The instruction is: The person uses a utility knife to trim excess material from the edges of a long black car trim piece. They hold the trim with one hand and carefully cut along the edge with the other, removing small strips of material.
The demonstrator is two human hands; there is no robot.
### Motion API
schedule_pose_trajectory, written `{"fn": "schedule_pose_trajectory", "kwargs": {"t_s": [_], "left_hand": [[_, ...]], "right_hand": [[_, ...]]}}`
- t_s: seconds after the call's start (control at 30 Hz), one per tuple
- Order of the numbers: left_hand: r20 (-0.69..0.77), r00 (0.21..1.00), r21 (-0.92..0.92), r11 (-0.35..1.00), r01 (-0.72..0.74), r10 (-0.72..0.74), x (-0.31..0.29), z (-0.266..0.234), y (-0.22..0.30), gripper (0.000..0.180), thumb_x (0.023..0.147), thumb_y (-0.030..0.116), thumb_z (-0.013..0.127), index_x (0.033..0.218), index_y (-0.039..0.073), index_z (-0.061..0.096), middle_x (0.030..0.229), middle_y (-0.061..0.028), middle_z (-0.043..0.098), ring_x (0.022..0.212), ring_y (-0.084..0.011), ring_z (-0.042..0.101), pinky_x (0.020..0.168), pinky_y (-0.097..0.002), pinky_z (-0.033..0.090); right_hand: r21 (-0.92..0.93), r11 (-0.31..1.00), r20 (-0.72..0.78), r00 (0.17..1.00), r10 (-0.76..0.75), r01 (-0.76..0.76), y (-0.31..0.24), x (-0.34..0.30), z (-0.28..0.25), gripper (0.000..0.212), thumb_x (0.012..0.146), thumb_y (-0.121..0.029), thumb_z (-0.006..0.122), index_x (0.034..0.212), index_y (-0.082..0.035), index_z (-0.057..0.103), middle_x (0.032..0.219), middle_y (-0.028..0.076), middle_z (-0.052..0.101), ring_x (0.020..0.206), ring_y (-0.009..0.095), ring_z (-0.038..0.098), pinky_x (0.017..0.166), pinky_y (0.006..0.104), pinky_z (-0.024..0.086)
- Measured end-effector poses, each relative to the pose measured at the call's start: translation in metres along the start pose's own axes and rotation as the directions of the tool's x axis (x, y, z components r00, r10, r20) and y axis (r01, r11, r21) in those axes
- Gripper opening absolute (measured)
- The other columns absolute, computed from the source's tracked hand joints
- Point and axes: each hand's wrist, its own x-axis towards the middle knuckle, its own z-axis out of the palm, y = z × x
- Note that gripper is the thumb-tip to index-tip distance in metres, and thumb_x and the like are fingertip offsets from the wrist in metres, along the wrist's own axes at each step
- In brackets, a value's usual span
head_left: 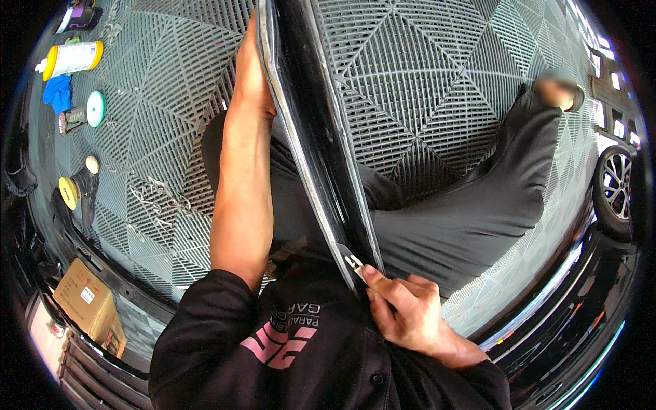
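Observation:
A long black glossy panel (311, 89) with pale, worn-looking edges stands tilted across my lap, running from the top of the view down to my chest. My left hand (253, 78) lies against its left side near the far end, holding it; most of those fingers are hidden behind the edge. At the near end, my right hand (410, 307) pinches a small flat silver blade-like piece (354, 263) between thumb and index finger. That piece touches the panel's near end, and its exact kind is unclear. The other right fingers are curled.
Grey grated floor tiles (403, 82) lie beneath me. Leftward are a white-and-yellow bottle (72, 59), a blue cloth (57, 93), a mint-green round pad (96, 109) and a black polisher (85, 188) with a yellow pad. A cardboard box (85, 294) sits lower left; a car wheel (615, 183) stands right.

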Motion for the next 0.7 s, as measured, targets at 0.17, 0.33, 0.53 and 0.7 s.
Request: {"fn": "schedule_pose_trajectory", "kwargs": {"t_s": [0.17, 0.33, 0.53, 0.7], "left_hand": [[0.226, 0.97, -0.075, 0.991, 0.11, -0.09, 0.003, -0.013, 0.001, 0.051, 0.094, 0.054, 0.048, 0.096, 0.006, 0.065, 0.07, -0.0091, 0.053, 0.053, -0.0219, 0.049, 0.043, -0.0328, 0.044], [0.296, 0.951, -0.04, 0.994, 0.104, -0.088, 0.006, -0.018, 0.001, 0.044, 0.094, 0.047, 0.052, 0.099, 0.005, 0.063, 0.072, -0.009, 0.053, 0.061, -0.0233, 0.053, 0.047, -0.0333, 0.047], [0.144, 0.988, 0.001, 0.998, 0.058, -0.058, 0.012, -0.01, 0.001, 0.045, 0.096, 0.052, 0.047, 0.083, 0.01, 0.057, 0.063, -0.0095, 0.051, 0.052, -0.0251, 0.05, 0.043, -0.0362, 0.042], [0.307, 0.949, -0.083, 0.991, 0.105, -0.075, 0.013, -0.027, -0.003, 0.049, 0.093, 0.05, 0.053, 0.107, 0.004, 0.064, 0.082, -0.0109, 0.058, 0.07, -0.0253, 0.053, 0.059, -0.0373, 0.046]], "right_hand": [[0.029, 0.999, 0.004, 1.0, 0.014, -0.014, 0.002, -0.011, 0.001, 0.039, 0.079, 0.005, 0.072, 0.117, 0.0, 0.066, 0.063, 0.006, 0.062, 0.045, 0.022, 0.056, 0.047, 0.0332, 0.043], [0.014, 1.0, 0.023, 1.0, 0.021, -0.021, 0.005, -0.022, 0.001, 0.041, 0.078, 0.005, 0.074, 0.117, 0.0, 0.066, 0.066, 0.005, 0.063, 0.046, 0.021, 0.057, 0.047, 0.0329, 0.042], [0.024, 0.998, 0.046, 0.998, 0.052, -0.053, 0.004, -0.03, -0.005, 0.041, 0.078, 0.006, 0.073, 0.118, 0.001, 0.065, 0.07, 0.007, 0.066, 0.048, 0.022, 0.059, 0.049, 0.0332, 0.045], [0.124, 0.991, -0.108, 0.993, 0.054, -0.04, 0.011, -0.037, 0.006, 0.041, 0.08, -0.002, 0.072, 0.121, -0.003, 0.066, 0.071, 0.004, 0.066, 0.046, 0.021, 0.057, 0.048, 0.0338, 0.047]]}}
